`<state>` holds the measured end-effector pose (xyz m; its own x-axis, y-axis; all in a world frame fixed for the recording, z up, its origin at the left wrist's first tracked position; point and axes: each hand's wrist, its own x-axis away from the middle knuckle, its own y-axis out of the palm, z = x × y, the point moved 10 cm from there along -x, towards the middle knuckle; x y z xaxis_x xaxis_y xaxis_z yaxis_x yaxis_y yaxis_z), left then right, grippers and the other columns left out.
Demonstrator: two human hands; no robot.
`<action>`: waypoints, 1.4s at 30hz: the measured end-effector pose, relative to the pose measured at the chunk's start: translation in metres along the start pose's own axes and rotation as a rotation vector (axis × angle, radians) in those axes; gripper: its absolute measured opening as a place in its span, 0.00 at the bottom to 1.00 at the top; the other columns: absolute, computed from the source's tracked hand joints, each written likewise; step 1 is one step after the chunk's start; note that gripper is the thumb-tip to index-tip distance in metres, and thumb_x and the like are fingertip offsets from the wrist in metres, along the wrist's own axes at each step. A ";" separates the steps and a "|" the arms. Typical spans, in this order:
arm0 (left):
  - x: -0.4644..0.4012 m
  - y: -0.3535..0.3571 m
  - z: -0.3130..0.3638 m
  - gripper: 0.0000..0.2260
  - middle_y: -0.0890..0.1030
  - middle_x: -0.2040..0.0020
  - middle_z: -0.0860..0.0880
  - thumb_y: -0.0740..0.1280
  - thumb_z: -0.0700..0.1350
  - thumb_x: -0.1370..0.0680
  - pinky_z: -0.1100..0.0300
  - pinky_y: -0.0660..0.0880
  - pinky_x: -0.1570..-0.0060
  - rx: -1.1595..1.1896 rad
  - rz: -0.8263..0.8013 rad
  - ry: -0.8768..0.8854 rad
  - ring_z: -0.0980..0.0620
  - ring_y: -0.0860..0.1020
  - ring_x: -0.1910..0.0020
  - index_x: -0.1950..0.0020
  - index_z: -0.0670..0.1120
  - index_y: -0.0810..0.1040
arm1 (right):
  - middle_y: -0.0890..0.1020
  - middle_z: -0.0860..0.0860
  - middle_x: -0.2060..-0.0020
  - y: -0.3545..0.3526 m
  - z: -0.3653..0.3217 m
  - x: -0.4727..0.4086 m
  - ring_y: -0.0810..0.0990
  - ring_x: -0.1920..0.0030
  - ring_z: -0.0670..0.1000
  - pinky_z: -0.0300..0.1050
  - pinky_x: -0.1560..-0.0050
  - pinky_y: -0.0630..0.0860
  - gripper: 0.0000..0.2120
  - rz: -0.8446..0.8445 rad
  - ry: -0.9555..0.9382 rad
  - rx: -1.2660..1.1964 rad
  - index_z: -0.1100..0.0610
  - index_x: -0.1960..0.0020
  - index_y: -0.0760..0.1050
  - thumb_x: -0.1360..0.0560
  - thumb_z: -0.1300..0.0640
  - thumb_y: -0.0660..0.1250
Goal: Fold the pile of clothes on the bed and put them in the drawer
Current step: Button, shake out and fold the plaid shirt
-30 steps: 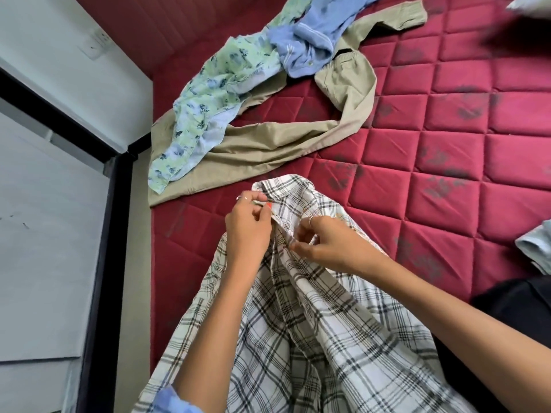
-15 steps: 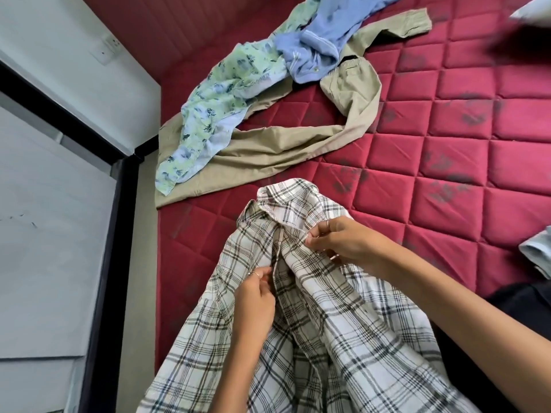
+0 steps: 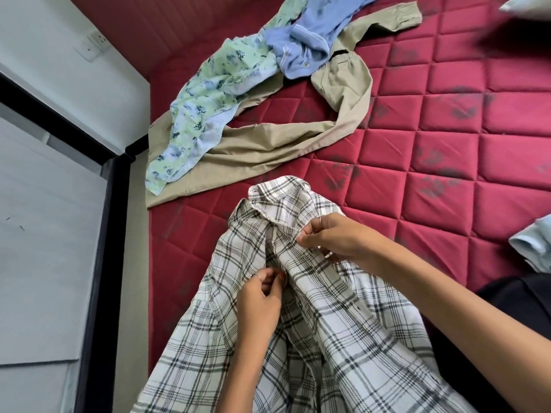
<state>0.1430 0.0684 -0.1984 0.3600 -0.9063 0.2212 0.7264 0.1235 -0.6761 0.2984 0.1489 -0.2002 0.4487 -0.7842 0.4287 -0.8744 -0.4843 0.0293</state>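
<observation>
A white shirt with a black check (image 3: pixel 337 341) lies collar-up on the red quilted bed (image 3: pixel 447 162), running from the middle down to the bottom edge. My right hand (image 3: pixel 334 238) pinches the front placket just below the collar. My left hand (image 3: pixel 259 302) pinches the same front edge lower down, near a button. Farther up the bed lies a pile: khaki trousers (image 3: pixel 268 141), a green floral garment (image 3: pixel 205 96) and a blue garment (image 3: pixel 301 46) over them.
A pale blue cloth (image 3: pixel 533 245) shows at the right edge, with a dark garment (image 3: pixel 518 296) below it. A white wall with a socket (image 3: pixel 95 44) and a black-framed panel (image 3: pixel 113 234) run along the bed's left side. No drawer is in view.
My left hand has slid from the collar down the shirt's front edge. My right hand stayed near the collar. The collar now lies uncovered on the bed.
</observation>
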 end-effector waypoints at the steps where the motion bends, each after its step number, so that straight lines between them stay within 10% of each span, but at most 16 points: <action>1: 0.001 0.000 0.002 0.06 0.82 0.58 0.54 0.66 0.39 0.22 0.63 0.77 0.57 -0.006 0.009 0.006 0.56 0.80 0.57 0.51 0.51 0.78 | 0.74 0.49 0.68 0.000 0.000 0.001 0.68 0.71 0.45 0.37 0.74 0.66 0.11 -0.003 0.003 -0.006 0.53 0.64 0.73 0.25 0.59 0.70; 12: 0.013 -0.051 0.016 0.07 0.82 0.59 0.53 0.68 0.39 0.23 0.71 0.74 0.65 0.085 0.203 -0.016 0.60 0.80 0.60 0.56 0.51 0.78 | 0.78 0.51 0.66 0.010 -0.002 0.016 0.75 0.68 0.45 0.36 0.68 0.74 0.04 -0.212 0.076 0.128 0.60 0.58 0.77 0.26 0.62 0.71; 20: 0.026 -0.069 0.056 0.04 0.84 0.65 0.48 0.71 0.37 0.26 0.72 0.75 0.63 0.363 0.185 0.056 0.57 0.82 0.65 0.57 0.46 0.82 | 0.76 0.50 0.72 0.003 -0.019 0.022 0.72 0.72 0.44 0.35 0.72 0.70 0.10 -0.118 -0.030 0.006 0.57 0.64 0.74 0.29 0.63 0.74; 42: 0.035 -0.032 0.069 0.09 0.84 0.62 0.53 0.69 0.40 0.24 0.67 0.76 0.60 0.170 0.121 0.079 0.59 0.82 0.60 0.56 0.55 0.81 | 0.74 0.41 0.72 0.013 -0.054 0.045 0.73 0.73 0.38 0.30 0.71 0.65 0.11 0.122 -0.366 0.421 0.49 0.65 0.71 0.28 0.57 0.71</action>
<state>0.1733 0.0603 -0.1207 0.4087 -0.9086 0.0857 0.7713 0.2936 -0.5647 0.2977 0.1284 -0.1316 0.4491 -0.8912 0.0631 -0.8088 -0.4355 -0.3952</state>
